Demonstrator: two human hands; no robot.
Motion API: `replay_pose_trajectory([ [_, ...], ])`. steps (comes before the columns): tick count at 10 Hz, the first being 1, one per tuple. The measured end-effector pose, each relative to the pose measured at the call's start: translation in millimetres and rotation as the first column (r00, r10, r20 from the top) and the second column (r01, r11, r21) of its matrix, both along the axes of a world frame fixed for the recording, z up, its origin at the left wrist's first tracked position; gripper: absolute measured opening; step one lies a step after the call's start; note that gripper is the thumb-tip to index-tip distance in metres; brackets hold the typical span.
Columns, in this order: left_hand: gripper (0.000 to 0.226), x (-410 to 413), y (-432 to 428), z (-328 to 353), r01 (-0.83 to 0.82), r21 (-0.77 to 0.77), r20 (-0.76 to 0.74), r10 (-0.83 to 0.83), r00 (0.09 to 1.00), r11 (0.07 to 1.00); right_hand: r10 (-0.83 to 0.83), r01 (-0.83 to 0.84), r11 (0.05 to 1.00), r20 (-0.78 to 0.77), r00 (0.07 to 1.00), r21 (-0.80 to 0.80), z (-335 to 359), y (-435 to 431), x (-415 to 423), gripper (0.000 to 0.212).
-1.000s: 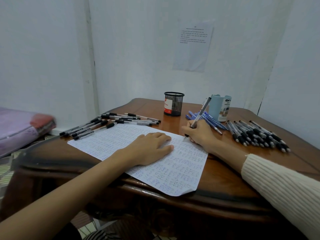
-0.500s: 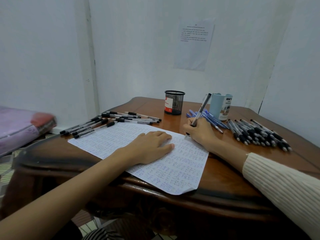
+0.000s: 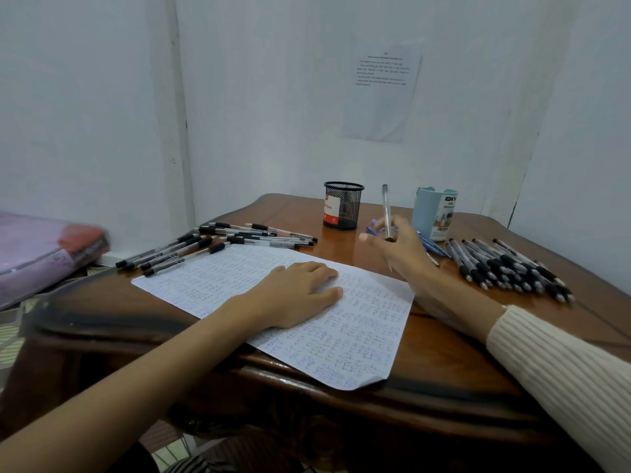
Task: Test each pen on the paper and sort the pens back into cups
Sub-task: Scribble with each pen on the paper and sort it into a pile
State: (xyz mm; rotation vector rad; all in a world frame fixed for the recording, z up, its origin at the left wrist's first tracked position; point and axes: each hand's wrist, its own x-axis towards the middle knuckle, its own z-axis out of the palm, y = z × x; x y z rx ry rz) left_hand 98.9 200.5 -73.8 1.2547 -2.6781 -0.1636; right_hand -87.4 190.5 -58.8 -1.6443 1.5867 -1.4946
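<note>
My left hand rests flat on a sheet of paper covered in small blue scribbles. My right hand is raised just beyond the paper's far edge and holds a pen almost upright, between the black mesh cup and the light blue cup. Several black-grip pens lie in a spread along the paper's far left side. Another pile of black-grip pens lies right of my right hand. A few blue pens lie partly hidden behind that hand.
The wooden table sits in a white-walled corner, with a printed sheet taped to the wall. A purple and red bundle lies off the table at the left.
My right hand has lifted the pen off the paper and moved it back towards the cups, turning it from slanted to almost upright. My left hand has stayed on the paper.
</note>
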Motion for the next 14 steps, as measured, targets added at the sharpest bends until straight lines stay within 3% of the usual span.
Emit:
replay_pose_trajectory([
  [1,0.052,0.0,0.2,0.0,-0.001,0.002,0.001,0.001,1.000,1.000,-0.048,0.048,0.999,0.064,0.997,0.009,2.5,0.0,-4.2,0.046],
  [2,0.052,0.9,1.3,0.1,0.001,0.003,0.001,-0.001,1.000,1.000,0.002,-0.002,1.000,0.125,0.992,-0.006,5.0,3.8,-5.2,0.015],
  [7,0.053,-0.2,0.0,0.0,-0.004,-0.002,0.008,0.004,1.000,1.000,0.306,-0.400,0.884,0.345,0.887,0.244,14.7,7.5,-3.1,0.046],
  [8,0.052,-0.2,0.8,0.2,-0.003,0.003,-0.003,0.003,1.000,1.000,0.346,-0.434,0.859,0.316,0.883,0.270,14.7,5.8,-4.5,0.048],
  [9,0.052,-0.1,1.1,0.5,-0.002,0.000,-0.002,0.002,1.000,1.000,0.244,-0.320,0.913,0.289,0.926,0.253,6.8,-1.2,-3.0,0.051],
  [10,0.052,-0.1,0.6,0.2,-0.003,0.003,0.000,0.003,1.000,1.000,0.312,-0.385,0.887,0.285,0.906,0.255,5.2,-1.1,0.5,0.041],
  [12,0.052,-0.4,-0.3,0.2,-0.006,0.004,0.004,0.006,1.000,1.000,0.410,-0.476,0.831,0.261,0.874,0.289,10.9,3.8,-2.1,0.045],
  [13,0.052,-0.7,0.5,0.8,-0.006,0.005,0.007,0.006,1.000,1.000,0.299,-0.384,0.884,0.311,0.902,0.265,7.3,0.0,-0.2,0.029],
  [14,0.051,-0.3,1.4,1.0,-0.002,0.002,0.009,0.002,1.000,1.000,0.341,-0.418,0.874,0.299,0.891,0.248,9.2,3.4,0.9,0.036],
])
